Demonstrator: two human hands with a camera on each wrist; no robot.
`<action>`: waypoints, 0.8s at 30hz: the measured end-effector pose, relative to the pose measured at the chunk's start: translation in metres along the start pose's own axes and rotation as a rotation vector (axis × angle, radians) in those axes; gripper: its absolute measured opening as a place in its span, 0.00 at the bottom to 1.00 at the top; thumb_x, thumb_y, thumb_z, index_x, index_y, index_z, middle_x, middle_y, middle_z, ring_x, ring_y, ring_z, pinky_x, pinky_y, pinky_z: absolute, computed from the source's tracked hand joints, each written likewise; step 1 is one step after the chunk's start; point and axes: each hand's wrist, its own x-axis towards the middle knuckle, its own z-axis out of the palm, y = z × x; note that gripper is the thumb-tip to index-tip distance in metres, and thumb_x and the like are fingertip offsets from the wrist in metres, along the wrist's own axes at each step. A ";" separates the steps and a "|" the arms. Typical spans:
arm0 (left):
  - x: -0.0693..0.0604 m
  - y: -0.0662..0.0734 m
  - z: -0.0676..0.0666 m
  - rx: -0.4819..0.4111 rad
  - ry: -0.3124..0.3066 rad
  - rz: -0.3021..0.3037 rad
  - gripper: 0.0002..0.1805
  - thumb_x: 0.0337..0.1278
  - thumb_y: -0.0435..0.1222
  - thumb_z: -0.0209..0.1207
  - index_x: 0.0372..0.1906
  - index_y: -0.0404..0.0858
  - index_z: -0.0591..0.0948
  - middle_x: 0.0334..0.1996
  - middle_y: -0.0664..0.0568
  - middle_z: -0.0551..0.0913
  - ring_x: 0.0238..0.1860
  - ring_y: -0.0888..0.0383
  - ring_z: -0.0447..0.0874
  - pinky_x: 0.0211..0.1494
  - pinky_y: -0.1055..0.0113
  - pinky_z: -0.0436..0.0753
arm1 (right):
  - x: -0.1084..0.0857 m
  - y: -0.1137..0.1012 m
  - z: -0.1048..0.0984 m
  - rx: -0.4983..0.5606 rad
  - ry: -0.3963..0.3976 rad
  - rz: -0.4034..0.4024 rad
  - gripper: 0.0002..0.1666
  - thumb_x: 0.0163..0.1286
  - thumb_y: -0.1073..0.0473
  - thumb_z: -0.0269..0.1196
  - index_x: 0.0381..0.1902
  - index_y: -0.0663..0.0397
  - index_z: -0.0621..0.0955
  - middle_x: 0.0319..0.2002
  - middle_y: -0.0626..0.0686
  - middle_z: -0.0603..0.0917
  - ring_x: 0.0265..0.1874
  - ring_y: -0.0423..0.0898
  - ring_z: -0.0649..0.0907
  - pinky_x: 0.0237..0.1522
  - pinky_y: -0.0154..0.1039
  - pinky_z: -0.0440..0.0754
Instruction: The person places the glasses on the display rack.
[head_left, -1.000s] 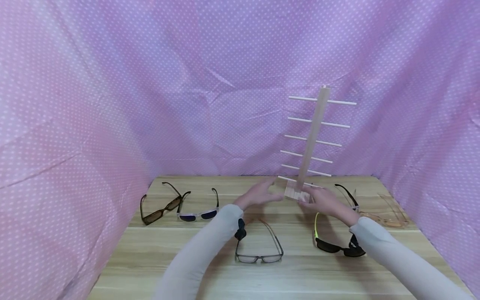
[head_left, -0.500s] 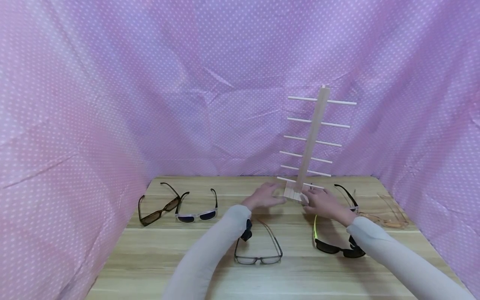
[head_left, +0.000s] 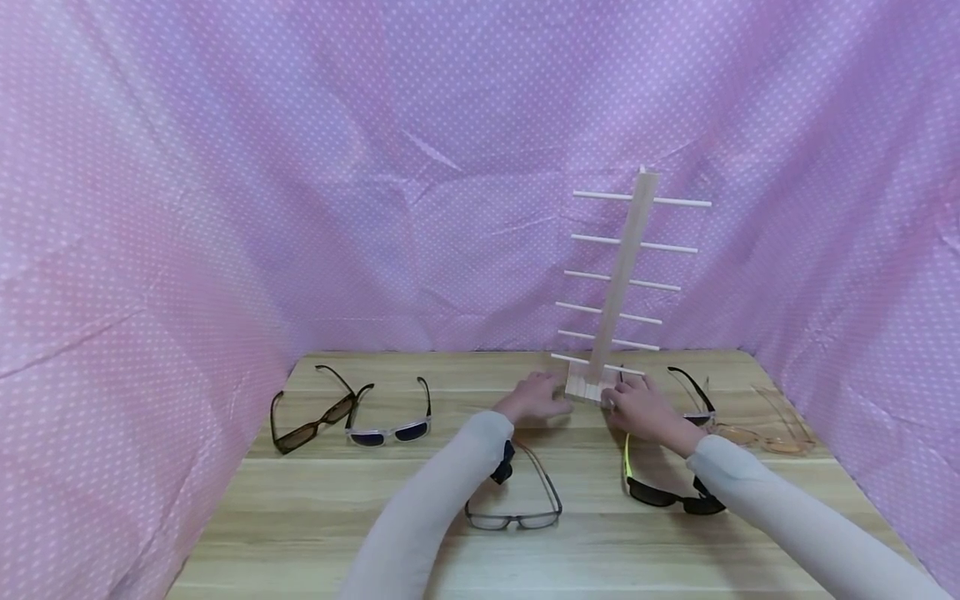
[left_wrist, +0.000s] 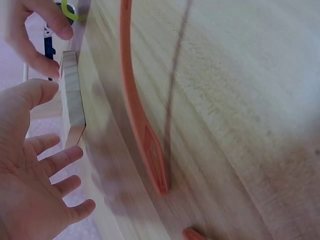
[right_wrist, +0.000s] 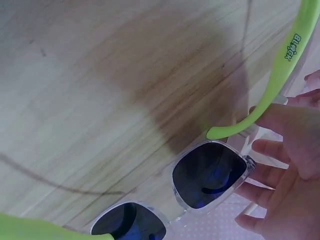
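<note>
A pale wooden display stand (head_left: pixel 621 275) with several crossbars stands at the back, right of centre. My left hand (head_left: pixel 535 397) is beside the left end of its base (head_left: pixel 581 387). In the left wrist view that hand (left_wrist: pixel 30 170) has spread, loosely bent fingers, with nothing between them. At the base's right end is my right hand (head_left: pixel 645 408); its fingertips lie close to the wood, and contact is hard to tell. The right wrist view shows this hand (right_wrist: pixel 295 160) with loosely extended fingers, behind a lime-green temple (right_wrist: pixel 280 75).
Grey-framed eyeglasses (head_left: pixel 512 522) lie in front, below my left forearm. Lime-green-templed sunglasses (head_left: pixel 652 493) are partly under my right forearm. Clear-framed sunglasses (head_left: pixel 699 417) and orange-tinted glasses (head_left: pixel 780 444) lie right. Brown sunglasses (head_left: pixel 315 429) and dark-lensed sunglasses (head_left: pixel 388 437) lie left on the wooden table (head_left: pixel 300 533).
My left hand has shifted slightly right, along the base's left side. My right hand has loosened from the base's right end. The stand stays nearly where it was.
</note>
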 end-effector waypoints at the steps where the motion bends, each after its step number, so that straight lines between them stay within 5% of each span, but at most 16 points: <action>1: 0.001 0.001 0.001 0.010 0.002 0.007 0.36 0.66 0.50 0.58 0.76 0.42 0.67 0.76 0.47 0.67 0.75 0.44 0.63 0.78 0.42 0.62 | 0.000 0.000 0.001 -0.003 -0.006 0.002 0.12 0.58 0.59 0.72 0.40 0.52 0.84 0.36 0.56 0.86 0.47 0.64 0.83 0.59 0.74 0.73; 10: 0.003 0.004 0.006 0.048 -0.017 0.008 0.34 0.64 0.51 0.60 0.72 0.44 0.72 0.66 0.51 0.79 0.67 0.48 0.72 0.73 0.45 0.69 | 0.004 0.002 0.001 0.069 -0.115 0.048 0.16 0.63 0.58 0.69 0.48 0.54 0.84 0.48 0.64 0.88 0.50 0.68 0.83 0.61 0.74 0.70; 14: 0.006 0.003 0.008 0.046 -0.006 0.013 0.29 0.64 0.49 0.60 0.67 0.44 0.76 0.57 0.51 0.82 0.60 0.51 0.76 0.68 0.50 0.74 | 0.008 0.005 -0.001 0.135 -0.152 0.047 0.16 0.62 0.60 0.68 0.48 0.55 0.85 0.42 0.57 0.90 0.47 0.64 0.84 0.57 0.73 0.73; 17: 0.008 0.000 0.008 0.049 0.004 0.048 0.20 0.65 0.47 0.61 0.56 0.41 0.79 0.47 0.50 0.82 0.45 0.55 0.78 0.51 0.61 0.80 | 0.010 0.008 -0.003 0.186 -0.172 0.034 0.16 0.60 0.61 0.70 0.47 0.56 0.85 0.37 0.53 0.90 0.42 0.58 0.85 0.50 0.69 0.77; 20: 0.008 -0.002 0.006 0.035 0.000 0.090 0.13 0.64 0.43 0.61 0.47 0.40 0.79 0.38 0.50 0.79 0.35 0.59 0.73 0.38 0.68 0.76 | 0.010 0.011 -0.006 0.213 -0.182 0.027 0.18 0.59 0.60 0.72 0.48 0.56 0.85 0.32 0.50 0.89 0.35 0.51 0.86 0.42 0.62 0.79; 24: 0.008 -0.004 0.004 0.012 -0.006 0.117 0.14 0.65 0.41 0.62 0.51 0.40 0.81 0.41 0.51 0.81 0.38 0.61 0.73 0.45 0.70 0.77 | 0.010 0.014 -0.008 0.207 -0.182 0.017 0.17 0.58 0.60 0.73 0.46 0.55 0.85 0.28 0.47 0.86 0.31 0.46 0.84 0.36 0.56 0.79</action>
